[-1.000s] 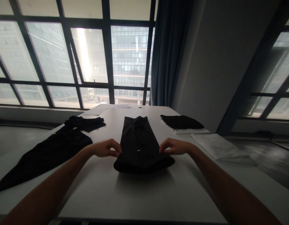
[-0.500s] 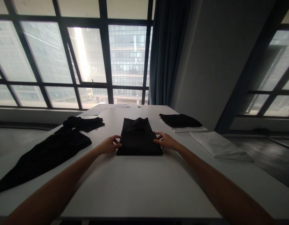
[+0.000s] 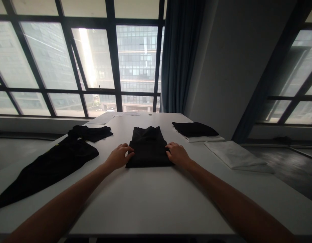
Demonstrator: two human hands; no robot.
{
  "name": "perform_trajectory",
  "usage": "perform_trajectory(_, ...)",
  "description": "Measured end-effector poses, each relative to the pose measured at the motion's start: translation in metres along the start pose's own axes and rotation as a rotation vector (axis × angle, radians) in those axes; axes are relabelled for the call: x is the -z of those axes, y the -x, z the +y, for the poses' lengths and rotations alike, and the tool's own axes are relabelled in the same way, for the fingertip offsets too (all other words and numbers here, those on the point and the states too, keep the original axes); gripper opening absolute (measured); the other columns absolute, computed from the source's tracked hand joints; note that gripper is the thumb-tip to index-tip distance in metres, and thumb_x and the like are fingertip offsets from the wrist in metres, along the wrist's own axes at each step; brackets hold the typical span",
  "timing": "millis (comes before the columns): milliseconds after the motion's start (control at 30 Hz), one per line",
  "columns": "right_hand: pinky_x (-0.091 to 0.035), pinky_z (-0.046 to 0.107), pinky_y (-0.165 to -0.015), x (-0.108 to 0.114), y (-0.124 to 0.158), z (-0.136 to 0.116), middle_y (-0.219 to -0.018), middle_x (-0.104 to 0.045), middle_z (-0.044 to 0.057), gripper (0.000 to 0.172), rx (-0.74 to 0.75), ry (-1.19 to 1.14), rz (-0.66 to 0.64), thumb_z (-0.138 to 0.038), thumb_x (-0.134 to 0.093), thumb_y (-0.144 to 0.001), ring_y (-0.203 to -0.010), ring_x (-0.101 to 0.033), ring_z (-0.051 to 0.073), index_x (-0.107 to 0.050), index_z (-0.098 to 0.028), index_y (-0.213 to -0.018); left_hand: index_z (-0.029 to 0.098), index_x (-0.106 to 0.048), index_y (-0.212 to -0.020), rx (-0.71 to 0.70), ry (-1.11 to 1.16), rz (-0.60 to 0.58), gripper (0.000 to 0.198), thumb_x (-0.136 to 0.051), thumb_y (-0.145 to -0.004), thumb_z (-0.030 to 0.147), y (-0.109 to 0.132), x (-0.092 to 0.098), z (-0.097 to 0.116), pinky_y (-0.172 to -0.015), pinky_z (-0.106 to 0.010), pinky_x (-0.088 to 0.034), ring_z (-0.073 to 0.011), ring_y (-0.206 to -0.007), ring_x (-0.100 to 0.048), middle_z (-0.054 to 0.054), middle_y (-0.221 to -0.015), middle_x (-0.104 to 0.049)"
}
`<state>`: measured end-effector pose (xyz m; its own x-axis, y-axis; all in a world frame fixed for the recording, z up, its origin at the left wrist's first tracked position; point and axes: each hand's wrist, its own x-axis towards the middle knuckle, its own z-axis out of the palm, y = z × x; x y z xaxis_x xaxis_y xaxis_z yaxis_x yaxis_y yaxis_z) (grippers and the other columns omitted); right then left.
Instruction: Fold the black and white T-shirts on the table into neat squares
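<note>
Touching what, the person's hands? (spkr 1)

Both on the folded black garment (image 3: 149,145). It lies flat mid-surface (image 3: 151,202), straight in front of the person. Left hand (image 3: 120,156) sits at its near-left corner, right hand (image 3: 177,153) at its near-right corner. (spkr 2)

Grip state? (spkr 1)

Narrow on both: fingers bent, tips on the cloth edge. Whether either grip actually pinches fabric, can't tell from the head view. (spkr 2)

Anything stacked on sth else? (spkr 1)

Yes, to the right and a bit further back: a black folded piece (image 3: 195,129) lies on top of a white folded piece (image 3: 205,138). Right of that stack, apart from it, a white cloth (image 3: 234,156) lies flat near the surface's right edge. (spkr 2)

And the left side? (spkr 1)

A long black garment (image 3: 57,162) is spread out loose, running toward the near-left edge. Beyond it is a small crumpled black item (image 3: 91,132); touching or just beside, can't tell. Papers (image 3: 112,116) lie at the far end, by the window (image 3: 95,60). (spkr 2)
</note>
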<state>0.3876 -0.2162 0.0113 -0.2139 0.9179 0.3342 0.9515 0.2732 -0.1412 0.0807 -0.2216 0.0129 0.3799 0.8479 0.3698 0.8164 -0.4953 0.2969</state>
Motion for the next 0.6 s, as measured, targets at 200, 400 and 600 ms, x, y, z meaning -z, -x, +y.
perform_trajectory(200, -0.023, 0.046, -0.118, -0.011, 0.002, -0.028, -0.157, -0.035, 0.011, 0.061, 0.197, -0.113, -0.064, -0.05, -0.037, -0.099, -0.145, -0.029, 0.027, -0.039, -0.016, -0.15, 0.018, -0.044, -0.146, -0.263, -0.049, -0.065, 0.057, -0.037, -0.099, 0.049, 0.0, -0.026, 0.016, -0.119, -0.047, -0.024, -0.0272, -0.146, -0.027, -0.008, -0.158, -0.034)
perform_trajectory(400, -0.01, 0.049, -0.121, -0.025, 0.001, -0.023, -0.162, -0.02, 0.006, 0.072, 0.162, -0.123, -0.377, -0.062, -0.027, -0.096, -0.15, -0.013, 0.027, -0.028, -0.02, -0.155, 0.018, -0.025, -0.156, -0.095, -0.092, -0.342, 0.073, -0.023, -0.098, 0.062, -0.001, -0.043, 0.006, -0.122, -0.043, -0.013, -0.0245, -0.15, -0.011, -0.007, -0.162, -0.016)
perform_trajectory(600, -0.001, 0.051, -0.121, -0.021, -0.004, 0.0, -0.164, -0.01, 0.001, 0.082, 0.102, -0.113, -0.45, -0.074, -0.022, -0.091, -0.151, -0.003, 0.027, -0.019, -0.026, -0.157, 0.016, -0.017, -0.157, -0.011, -0.132, -0.446, 0.072, -0.02, -0.098, 0.058, -0.001, -0.035, 0.002, -0.121, -0.044, -0.009, -0.0239, -0.151, -0.004, -0.007, -0.163, -0.008)
